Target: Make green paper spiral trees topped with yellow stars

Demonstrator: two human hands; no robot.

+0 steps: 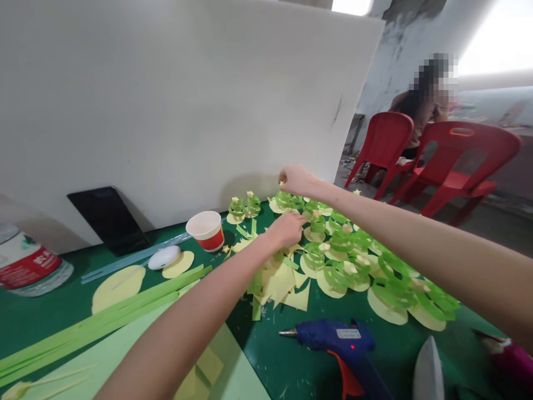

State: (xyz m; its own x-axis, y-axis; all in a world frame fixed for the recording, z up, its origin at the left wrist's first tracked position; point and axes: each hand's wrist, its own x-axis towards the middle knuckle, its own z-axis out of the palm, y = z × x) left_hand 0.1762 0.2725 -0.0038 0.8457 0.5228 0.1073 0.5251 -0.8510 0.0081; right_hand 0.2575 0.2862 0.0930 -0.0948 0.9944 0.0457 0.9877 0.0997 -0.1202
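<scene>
Many small green paper spiral trees, each on a pale yellow round base and several topped by a yellow star, crowd the table. My right hand (296, 180) reaches to the back of the group, its fingers pinched at the top of a paper tree (283, 199) near the white board. Closer in, my left hand (286, 229) has its fingers stretched toward another paper tree (317, 223), seemingly touching its edge. Two more paper trees (237, 208) stand to the left at the board's foot. Yellow paper scraps (278, 282) lie below my left hand.
A blue glue gun (333, 336) with a red light lies in front. Leftward are a paper cup (207, 230), white earbud case (164, 258), leaning phone (109, 219), bottle (31, 266) and green paper strips (104, 316). The white board (187, 100) blocks the back; a person sits beyond red chairs (462, 161).
</scene>
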